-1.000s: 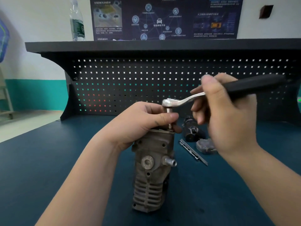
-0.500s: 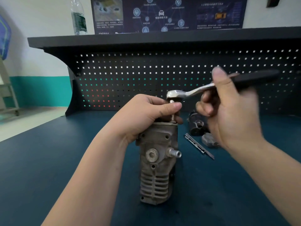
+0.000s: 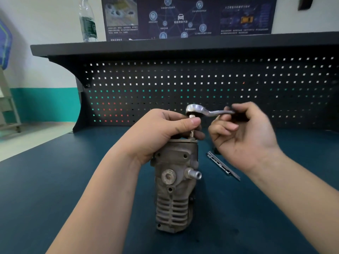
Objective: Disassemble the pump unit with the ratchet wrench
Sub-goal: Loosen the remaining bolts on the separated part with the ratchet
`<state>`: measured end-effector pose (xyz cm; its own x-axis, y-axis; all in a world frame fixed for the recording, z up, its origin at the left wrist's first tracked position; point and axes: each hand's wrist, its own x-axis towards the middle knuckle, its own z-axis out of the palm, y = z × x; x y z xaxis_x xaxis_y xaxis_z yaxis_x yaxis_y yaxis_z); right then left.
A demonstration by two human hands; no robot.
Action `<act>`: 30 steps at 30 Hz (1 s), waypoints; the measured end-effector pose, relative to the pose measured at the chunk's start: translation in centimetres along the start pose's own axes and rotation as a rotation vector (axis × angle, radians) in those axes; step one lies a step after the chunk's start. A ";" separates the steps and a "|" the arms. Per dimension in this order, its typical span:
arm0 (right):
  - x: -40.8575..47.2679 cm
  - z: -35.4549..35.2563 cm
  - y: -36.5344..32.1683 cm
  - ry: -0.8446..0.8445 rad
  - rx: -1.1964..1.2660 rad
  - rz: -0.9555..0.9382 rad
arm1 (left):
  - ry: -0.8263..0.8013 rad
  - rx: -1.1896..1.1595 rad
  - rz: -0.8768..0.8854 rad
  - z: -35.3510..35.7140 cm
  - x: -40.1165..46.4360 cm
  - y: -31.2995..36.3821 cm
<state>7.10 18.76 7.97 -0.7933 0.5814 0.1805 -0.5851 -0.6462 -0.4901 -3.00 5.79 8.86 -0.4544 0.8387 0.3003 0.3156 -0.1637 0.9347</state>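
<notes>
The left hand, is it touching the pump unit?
Touching. The head view shows the left hand resting on top of the pump unit, fingers around the socket extension.

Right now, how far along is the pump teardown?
Early. Done: ratchet wrench seated through its bit on the pump unit top. In hand: left hand steadies the bit and pump top, right hand holds the handle. Left: the housing looks fully assembled; no removed bolts are visible.

Grimy finned pump unit [image 3: 174, 189] stands upright; ratchet wrench [image 3: 203, 111] seated atop.
</notes>
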 end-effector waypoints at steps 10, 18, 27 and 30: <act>-2.8 1.7 -0.6 -0.403 -1.094 -0.940 | 0.001 0.040 0.026 0.2 0.1 0.0; -1.0 1.0 -0.9 -0.230 -0.489 -0.570 | -0.061 0.012 0.025 0.5 0.2 0.1; -0.3 0.8 -0.7 -0.119 -0.303 -0.213 | 0.032 0.035 0.003 0.2 0.1 0.1; -2.6 1.8 -1.3 -0.381 -1.083 -0.894 | 0.009 0.071 0.042 0.3 0.3 0.0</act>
<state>9.65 17.15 9.69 -0.3355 0.3066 0.8907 -0.6235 0.6365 -0.4540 -2.85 6.21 8.90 -0.4467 0.8271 0.3411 0.3929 -0.1612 0.9054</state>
